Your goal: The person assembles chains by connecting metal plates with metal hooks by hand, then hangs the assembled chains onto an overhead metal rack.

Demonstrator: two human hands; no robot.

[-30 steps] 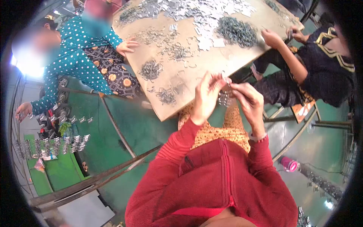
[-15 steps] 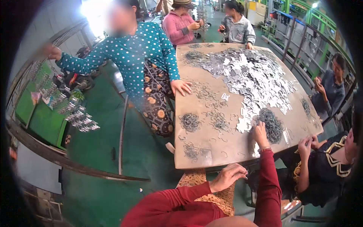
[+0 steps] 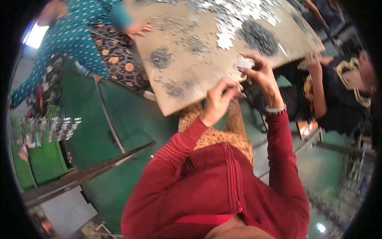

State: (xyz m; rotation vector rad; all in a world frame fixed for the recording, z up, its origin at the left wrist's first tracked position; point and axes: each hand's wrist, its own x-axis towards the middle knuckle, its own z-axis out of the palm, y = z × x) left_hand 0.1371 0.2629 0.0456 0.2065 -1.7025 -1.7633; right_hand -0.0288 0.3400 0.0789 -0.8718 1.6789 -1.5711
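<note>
White flat plate (image 3: 244, 63) is in the right hand (image 3: 266, 81) in the head view, pinched between thumb and fingers and seen against the near part of the counter (image 3: 177, 71). Just beside it, the left hand (image 3: 217, 101) has its fingertips drawn together; its grip seems closed on a thin bright piece (image 3: 243, 95), too blurred to name surely. Farther across lie a heap of dark metal hooks (image 3: 258, 38) and a spread of similar plates (image 3: 242, 16). The step in hand looks like bringing the two held pieces close together; the next move calls, I judge, for turning the plate precisely while the left grip stays steady.
</note>
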